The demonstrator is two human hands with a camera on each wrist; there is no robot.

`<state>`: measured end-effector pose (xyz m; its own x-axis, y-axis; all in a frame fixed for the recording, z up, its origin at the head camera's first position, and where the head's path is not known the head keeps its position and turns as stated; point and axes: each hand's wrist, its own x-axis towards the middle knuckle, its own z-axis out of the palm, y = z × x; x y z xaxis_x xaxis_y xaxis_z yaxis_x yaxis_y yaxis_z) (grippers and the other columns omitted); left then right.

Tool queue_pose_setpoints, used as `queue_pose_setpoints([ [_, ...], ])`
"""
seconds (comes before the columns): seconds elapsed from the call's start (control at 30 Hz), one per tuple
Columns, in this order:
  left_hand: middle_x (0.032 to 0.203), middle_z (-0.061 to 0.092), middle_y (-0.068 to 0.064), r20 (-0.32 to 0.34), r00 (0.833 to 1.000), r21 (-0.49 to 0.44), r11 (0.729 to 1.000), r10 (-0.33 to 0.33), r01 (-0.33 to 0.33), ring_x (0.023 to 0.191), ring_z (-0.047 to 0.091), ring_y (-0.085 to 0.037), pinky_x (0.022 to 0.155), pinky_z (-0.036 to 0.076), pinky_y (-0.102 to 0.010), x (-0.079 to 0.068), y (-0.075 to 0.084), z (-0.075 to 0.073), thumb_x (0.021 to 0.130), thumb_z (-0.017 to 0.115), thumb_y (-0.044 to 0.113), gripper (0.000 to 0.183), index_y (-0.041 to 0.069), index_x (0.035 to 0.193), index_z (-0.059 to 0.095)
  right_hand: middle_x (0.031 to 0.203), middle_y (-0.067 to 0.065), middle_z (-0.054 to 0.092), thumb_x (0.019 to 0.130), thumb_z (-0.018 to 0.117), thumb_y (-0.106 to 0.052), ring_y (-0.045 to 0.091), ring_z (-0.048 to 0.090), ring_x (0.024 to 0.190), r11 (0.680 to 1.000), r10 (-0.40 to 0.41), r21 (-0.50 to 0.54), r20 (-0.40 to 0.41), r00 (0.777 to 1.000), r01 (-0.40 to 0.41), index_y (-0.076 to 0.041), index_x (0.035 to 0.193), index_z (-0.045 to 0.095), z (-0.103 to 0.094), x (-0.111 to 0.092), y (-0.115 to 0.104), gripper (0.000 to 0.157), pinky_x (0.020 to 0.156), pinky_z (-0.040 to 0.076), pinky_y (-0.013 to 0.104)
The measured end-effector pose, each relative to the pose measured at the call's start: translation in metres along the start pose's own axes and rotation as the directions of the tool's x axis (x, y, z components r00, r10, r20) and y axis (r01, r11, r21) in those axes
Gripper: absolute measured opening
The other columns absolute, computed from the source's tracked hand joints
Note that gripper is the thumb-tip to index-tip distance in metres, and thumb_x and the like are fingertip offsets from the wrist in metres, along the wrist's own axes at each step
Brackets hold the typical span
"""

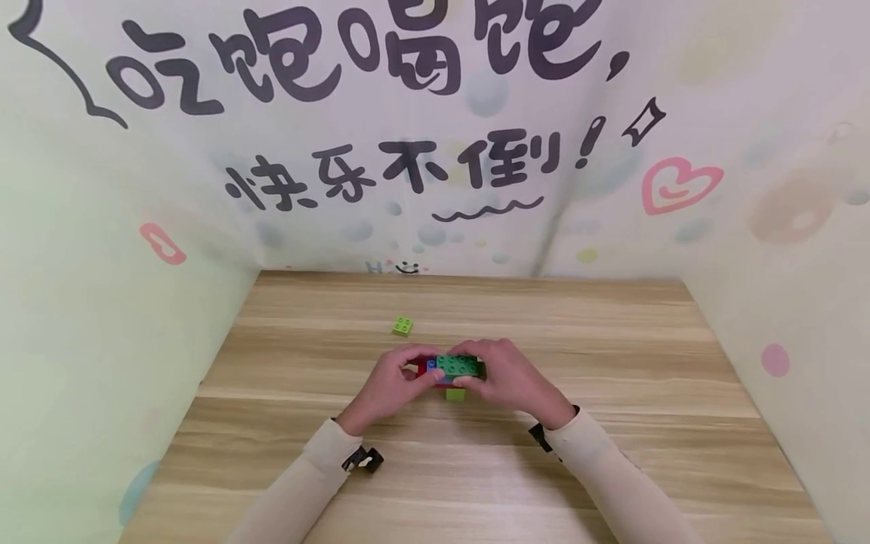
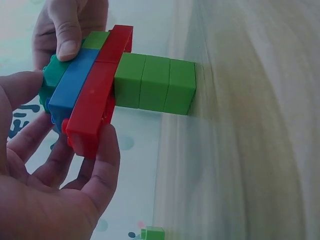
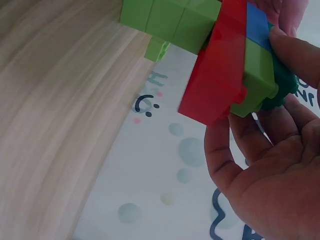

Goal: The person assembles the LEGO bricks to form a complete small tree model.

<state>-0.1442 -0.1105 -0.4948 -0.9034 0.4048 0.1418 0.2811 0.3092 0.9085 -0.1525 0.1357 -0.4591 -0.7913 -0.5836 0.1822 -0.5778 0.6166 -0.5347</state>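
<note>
Both hands hold one build of toy bricks from its two ends. The left hand (image 1: 393, 384) has its thumb against the dark green brick (image 1: 457, 366) on top and a finger under the red bricks (image 2: 94, 102). From the other end the right hand (image 1: 511, 379) grips the upper layers, its thumb by the dark green brick. Below that brick lie a blue brick (image 2: 74, 80) and a light green brick (image 3: 258, 72) side by side, above the red layer. A column of stacked light green bricks (image 2: 155, 84) stands beneath the red layer, its foot at the wooden table.
A loose light green brick (image 1: 402, 326) lies on the wooden table (image 1: 578, 325) behind the hands. White printed walls (image 1: 435, 249) with dark lettering border the table at the back and both sides.
</note>
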Motion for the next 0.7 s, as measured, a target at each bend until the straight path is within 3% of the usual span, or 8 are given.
queue_pose_setpoints([
  [0.17,0.124,0.075,-0.004,0.011,1.000,-0.001,1.000,0.008,-0.008,0.096,0.067,-0.014,0.076,0.063,-0.031,0.002,0.000,0.001,0.099,0.077,0.032,0.029,0.017,0.124,0.076,0.116,-0.006,0.078,0.093,0.083,-0.034,0.006,0.068,0.091,0.995,0.014,0.098,-0.006,1.000,-0.014,-0.022,0.125,0.075,0.002,-0.004,0.006,0.035,0.081,0.057,0.028],
  [0.37,0.126,0.073,0.001,0.023,0.999,-0.002,0.999,-0.038,0.038,0.099,0.067,-0.015,0.076,0.063,-0.027,0.002,0.000,-0.003,0.099,0.077,0.034,0.029,0.021,0.125,0.075,0.121,-0.005,0.077,0.093,0.082,-0.040,0.011,0.065,0.086,0.980,0.012,0.197,-0.010,1.000,-0.010,-0.025,0.128,0.075,0.005,-0.004,0.013,0.039,0.074,0.056,0.027],
  [0.53,0.124,0.072,0.000,0.071,0.997,0.031,0.999,-0.033,0.031,0.103,0.066,-0.017,0.079,0.063,-0.027,0.003,0.002,-0.006,0.101,0.074,0.038,0.033,0.021,0.129,0.072,0.126,-0.005,0.076,0.094,0.080,-0.045,0.009,0.064,0.087,0.973,0.002,0.232,-0.011,1.000,0.001,-0.025,0.132,0.073,0.008,-0.005,0.020,0.044,0.072,0.057,0.029],
  [0.7,0.127,0.071,0.000,0.116,0.992,0.045,0.998,-0.051,0.046,0.109,0.068,-0.017,0.087,0.063,-0.028,0.004,0.004,-0.012,0.101,0.073,0.039,0.037,0.019,0.133,0.070,0.119,-0.006,0.076,0.094,0.080,-0.045,0.012,0.063,0.079,0.969,0.029,0.246,-0.011,1.000,-0.025,-0.021,0.132,0.072,0.005,-0.008,0.023,0.046,0.065,0.056,0.029],
])
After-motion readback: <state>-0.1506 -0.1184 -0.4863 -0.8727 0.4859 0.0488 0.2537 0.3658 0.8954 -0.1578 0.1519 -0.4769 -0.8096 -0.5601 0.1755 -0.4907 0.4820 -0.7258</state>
